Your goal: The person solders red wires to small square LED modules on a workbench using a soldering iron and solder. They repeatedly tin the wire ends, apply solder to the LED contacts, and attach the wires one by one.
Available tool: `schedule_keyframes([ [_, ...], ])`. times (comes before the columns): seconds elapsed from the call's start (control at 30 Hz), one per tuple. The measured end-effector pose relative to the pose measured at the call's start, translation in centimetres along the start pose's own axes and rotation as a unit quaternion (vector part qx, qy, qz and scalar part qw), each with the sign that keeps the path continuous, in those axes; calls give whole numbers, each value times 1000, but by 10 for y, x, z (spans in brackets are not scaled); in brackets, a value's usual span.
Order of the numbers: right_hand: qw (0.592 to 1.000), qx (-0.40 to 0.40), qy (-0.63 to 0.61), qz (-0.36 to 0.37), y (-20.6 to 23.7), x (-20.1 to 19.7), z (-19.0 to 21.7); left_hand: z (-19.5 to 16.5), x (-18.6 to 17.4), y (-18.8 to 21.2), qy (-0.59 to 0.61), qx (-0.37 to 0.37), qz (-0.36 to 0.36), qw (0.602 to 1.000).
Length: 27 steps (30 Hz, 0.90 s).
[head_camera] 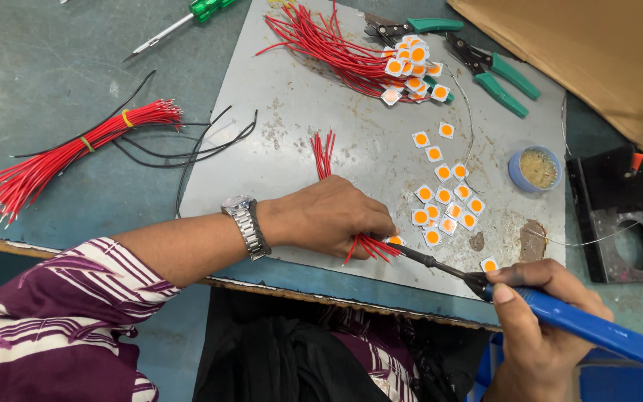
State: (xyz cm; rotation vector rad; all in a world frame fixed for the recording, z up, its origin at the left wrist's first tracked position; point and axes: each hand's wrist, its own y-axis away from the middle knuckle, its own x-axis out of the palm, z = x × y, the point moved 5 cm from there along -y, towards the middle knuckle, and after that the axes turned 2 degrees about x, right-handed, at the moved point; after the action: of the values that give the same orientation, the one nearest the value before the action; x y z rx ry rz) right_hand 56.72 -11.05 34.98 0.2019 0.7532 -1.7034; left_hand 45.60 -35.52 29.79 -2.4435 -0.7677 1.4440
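Grey work plate point(351, 149): rigid, flat, lying on the bench.
Soldering iron point(560, 313): blue handle, light; right hand point(537, 327) closed around the grip, tip at the chip; judged hot, so held by the handle only.
Red wire bundle point(327, 160): thin, limp, light; left hand point(329, 219) pinches it near the stripped ends.
Small square chip point(394, 240): white with orange centre, likely fragile, beside the left fingertips on the plate.
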Motion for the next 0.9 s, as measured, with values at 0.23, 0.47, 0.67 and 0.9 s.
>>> schedule_keyframes([
  [0.23, 999, 9, 23, 21, -8, 6, 11, -2, 2, 1, -3, -1, 4, 1000],
  [0.47, 996, -26, 54, 68, -13, 12, 38, -15, 2, 2, -5, -21, 18, 1000],
  [0.67, 998, 17, 17, 53, -9, -14, 40, -30, -5, -3, 0, 6, -12, 1000],
  [0.9, 997, 41, 45, 43, -14, -19, 25, -25, 0, -13, -17, -1, -4, 1000],
])
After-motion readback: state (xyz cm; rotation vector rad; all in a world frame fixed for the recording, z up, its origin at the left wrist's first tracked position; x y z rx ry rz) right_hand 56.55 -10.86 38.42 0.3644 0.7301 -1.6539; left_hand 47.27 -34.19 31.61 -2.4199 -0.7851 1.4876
